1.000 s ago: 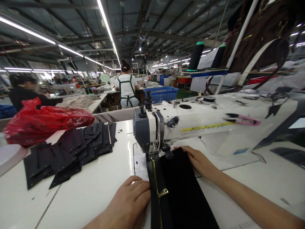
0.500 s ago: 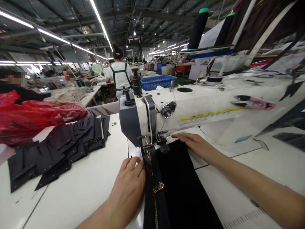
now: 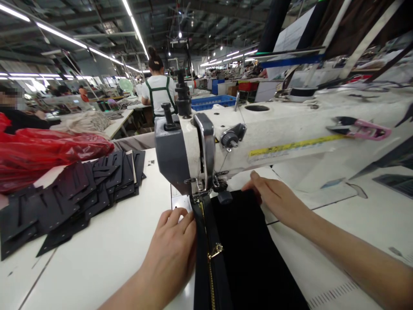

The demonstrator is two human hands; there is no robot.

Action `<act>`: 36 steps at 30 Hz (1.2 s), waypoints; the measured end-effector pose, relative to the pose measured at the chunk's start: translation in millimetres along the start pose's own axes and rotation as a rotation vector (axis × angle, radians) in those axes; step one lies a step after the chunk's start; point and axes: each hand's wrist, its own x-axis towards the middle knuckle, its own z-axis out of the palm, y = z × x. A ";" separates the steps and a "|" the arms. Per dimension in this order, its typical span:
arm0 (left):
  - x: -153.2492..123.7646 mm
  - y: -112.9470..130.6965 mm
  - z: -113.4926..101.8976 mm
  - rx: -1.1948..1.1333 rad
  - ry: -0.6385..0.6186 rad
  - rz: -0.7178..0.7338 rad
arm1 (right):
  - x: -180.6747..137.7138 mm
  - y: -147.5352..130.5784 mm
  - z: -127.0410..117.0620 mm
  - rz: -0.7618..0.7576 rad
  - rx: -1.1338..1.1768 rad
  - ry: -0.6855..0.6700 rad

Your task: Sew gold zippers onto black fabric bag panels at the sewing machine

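A black fabric piece (image 3: 251,249) with a gold-toothed zipper (image 3: 206,234) runs under the presser foot of a white sewing machine (image 3: 284,129). The gold zipper pull (image 3: 215,251) lies part way down the zipper. My left hand (image 3: 176,247) rests on the machine bed, fingers curled against the fabric's left edge beside the needle area; its fingertips are partly hidden. Right of the needle, my right hand (image 3: 274,196) pinches the far right edge of the fabric between thumb and fingers, lifting it slightly.
Dark cut pieces (image 3: 74,193) lie in an overlapping pile on the left, beside a red plastic bag (image 3: 54,144). Pink-handled thread snips (image 3: 371,128) sit on the machine arm. A person (image 3: 159,90) with their back turned works ahead, near a blue basket (image 3: 213,102).
My right hand has gone from fingers stretched out over the fabric's far corner to gripping its right edge. My left hand stays at the left edge. The view has shifted slightly.
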 end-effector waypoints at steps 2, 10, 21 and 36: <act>0.8 -0.1 -1.4 -0.007 -0.004 0.003 | 1.7 -3.7 1.7 -0.040 -0.030 -0.047; 8.2 5.6 -7.8 0.027 0.015 0.011 | 29.5 18.0 21.3 -0.391 -0.391 -0.025; -3.8 -2.2 6.7 0.066 0.158 0.010 | -31.9 -34.6 49.8 -0.769 -0.234 -0.020; 2.6 -8.5 6.2 -0.057 0.144 0.236 | -29.0 -31.1 51.5 -0.809 -0.251 -0.126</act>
